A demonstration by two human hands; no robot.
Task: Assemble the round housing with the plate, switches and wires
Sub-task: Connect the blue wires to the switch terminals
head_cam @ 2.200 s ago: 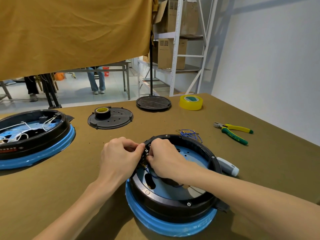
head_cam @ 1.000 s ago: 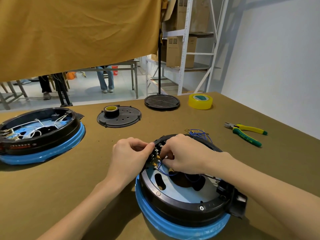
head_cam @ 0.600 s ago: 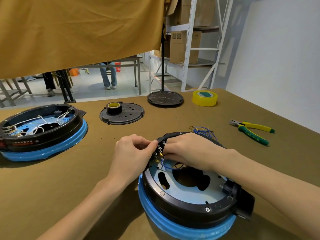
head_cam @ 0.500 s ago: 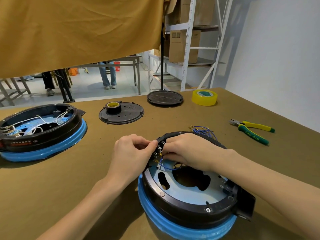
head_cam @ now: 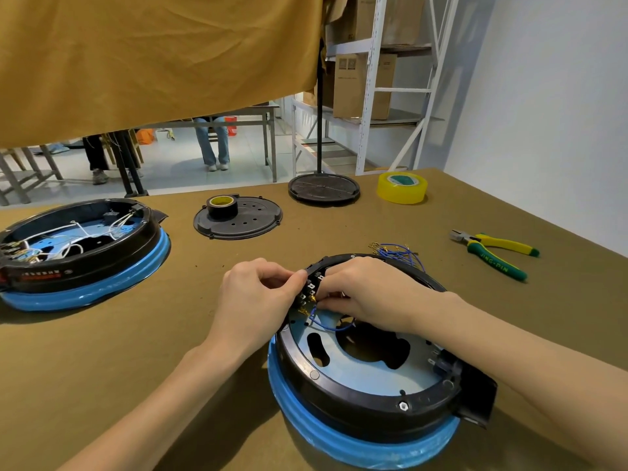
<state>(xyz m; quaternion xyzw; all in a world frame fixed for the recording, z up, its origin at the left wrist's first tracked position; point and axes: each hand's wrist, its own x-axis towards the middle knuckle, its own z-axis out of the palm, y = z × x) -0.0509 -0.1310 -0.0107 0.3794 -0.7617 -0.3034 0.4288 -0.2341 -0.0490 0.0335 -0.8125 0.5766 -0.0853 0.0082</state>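
Observation:
A round black housing [head_cam: 343,399] on a blue ring sits in front of me, with a pale metal plate [head_cam: 367,372] inside it. Black switches [head_cam: 310,287] with brass terminals line its far left rim. My left hand [head_cam: 253,294] grips the rim from outside, next to the switches. From inside the housing my right hand [head_cam: 365,292] pinches the end of a blue wire [head_cam: 328,325] at a switch terminal. Its fingertips hide the connector. A bundle of loose blue wires [head_cam: 396,251] lies just behind the housing.
A second housing [head_cam: 78,246] with white wires stands at the left. Behind are a black cover plate [head_cam: 253,220] with a tape roll [head_cam: 222,205] on it, a stand base [head_cam: 323,189], yellow tape [head_cam: 402,187] and pliers [head_cam: 498,253] at the right.
The housing has turned, so its black side tab now sits at the near right. Both hands have stayed at the switches on the rim, with the blue wire now looped over the plate.

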